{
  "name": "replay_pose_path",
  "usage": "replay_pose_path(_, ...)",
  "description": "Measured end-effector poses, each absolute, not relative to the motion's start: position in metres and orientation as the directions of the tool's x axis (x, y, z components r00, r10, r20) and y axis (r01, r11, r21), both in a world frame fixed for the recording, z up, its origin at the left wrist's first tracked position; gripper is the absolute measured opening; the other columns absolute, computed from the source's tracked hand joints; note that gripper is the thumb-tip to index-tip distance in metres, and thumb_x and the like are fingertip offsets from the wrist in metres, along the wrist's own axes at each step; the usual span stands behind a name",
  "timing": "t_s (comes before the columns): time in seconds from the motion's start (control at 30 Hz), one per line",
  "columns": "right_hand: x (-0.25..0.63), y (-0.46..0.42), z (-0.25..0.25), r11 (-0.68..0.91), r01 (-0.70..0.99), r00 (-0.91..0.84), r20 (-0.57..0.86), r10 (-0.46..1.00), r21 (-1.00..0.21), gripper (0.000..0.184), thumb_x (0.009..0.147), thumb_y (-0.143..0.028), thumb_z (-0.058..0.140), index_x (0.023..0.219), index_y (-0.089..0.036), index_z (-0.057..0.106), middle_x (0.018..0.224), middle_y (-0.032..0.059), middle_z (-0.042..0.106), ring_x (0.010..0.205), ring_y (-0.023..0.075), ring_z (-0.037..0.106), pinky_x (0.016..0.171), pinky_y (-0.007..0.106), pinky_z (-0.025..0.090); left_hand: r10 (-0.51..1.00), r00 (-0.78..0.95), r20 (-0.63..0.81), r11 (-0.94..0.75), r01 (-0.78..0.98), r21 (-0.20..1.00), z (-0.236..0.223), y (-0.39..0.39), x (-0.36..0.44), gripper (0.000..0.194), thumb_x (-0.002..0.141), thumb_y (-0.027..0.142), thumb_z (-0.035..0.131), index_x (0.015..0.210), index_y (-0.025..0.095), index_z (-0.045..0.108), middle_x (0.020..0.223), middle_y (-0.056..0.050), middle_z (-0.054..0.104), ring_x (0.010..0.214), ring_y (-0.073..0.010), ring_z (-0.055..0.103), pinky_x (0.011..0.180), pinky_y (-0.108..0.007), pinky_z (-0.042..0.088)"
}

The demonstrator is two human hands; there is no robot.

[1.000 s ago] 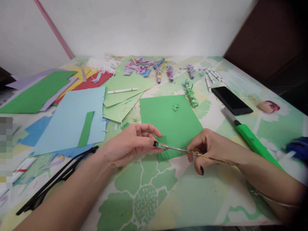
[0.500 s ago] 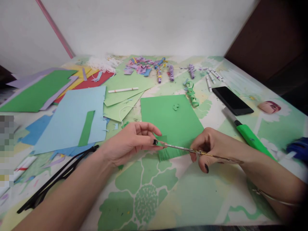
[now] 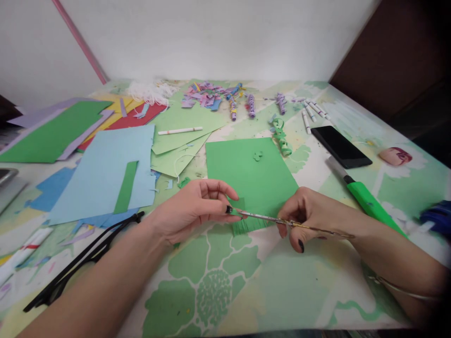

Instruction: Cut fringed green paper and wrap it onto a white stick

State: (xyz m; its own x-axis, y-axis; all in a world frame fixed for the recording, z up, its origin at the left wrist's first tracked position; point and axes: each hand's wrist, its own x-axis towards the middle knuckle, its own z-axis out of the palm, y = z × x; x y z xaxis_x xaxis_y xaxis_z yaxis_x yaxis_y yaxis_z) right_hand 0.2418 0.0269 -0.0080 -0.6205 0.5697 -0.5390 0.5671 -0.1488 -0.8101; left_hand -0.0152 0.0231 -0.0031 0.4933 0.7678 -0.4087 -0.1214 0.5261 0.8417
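Observation:
My left hand (image 3: 200, 209) pinches a small green paper strip (image 3: 241, 228) between thumb and fingers. Fine cuts form a fringe along the edge facing me. My right hand (image 3: 306, 216) is closed around the handles of metal scissors (image 3: 262, 218). Their narrow blades point left, with the tips at the strip beside my left thumb. Beneath both hands lies a larger green sheet (image 3: 243, 164), a little curled green scrap (image 3: 258, 155) on top of it. My fingers cover part of the strip, so its full length is hidden.
Left: a light blue sheet (image 3: 105, 173) with a green strip (image 3: 126, 188), and black glasses (image 3: 84, 260). Behind: a paper scrap pile (image 3: 204, 96) and green paper curl (image 3: 281, 136). Right: a phone (image 3: 341, 146) and a green-handled knife (image 3: 375, 206) near my right forearm.
The scissors shifted slightly right, away from my left fingers, then moved back left toward the strip. My left hand keeps its pinch in nearly the same place.

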Motion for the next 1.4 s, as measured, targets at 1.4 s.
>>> replay_pose_path(1.4,0.2336,0.0258,-0.0073,-0.172,0.586,-0.587,-0.561,0.583,-0.792,0.033,0.056,-0.04,0.081,0.057,-0.014,0.062,0.041,-0.0083,0.035,0.038,0.0025,0.023,0.035,0.02,0.013,0.766,0.501,-0.402,0.527,-0.132,0.84,-0.0093,0.0211,-0.014,0.014,0.069,0.003,0.065,0.08,0.012,0.065,0.065,0.003,0.053,0.067,-0.0094,0.061,0.078,-0.028,0.054)
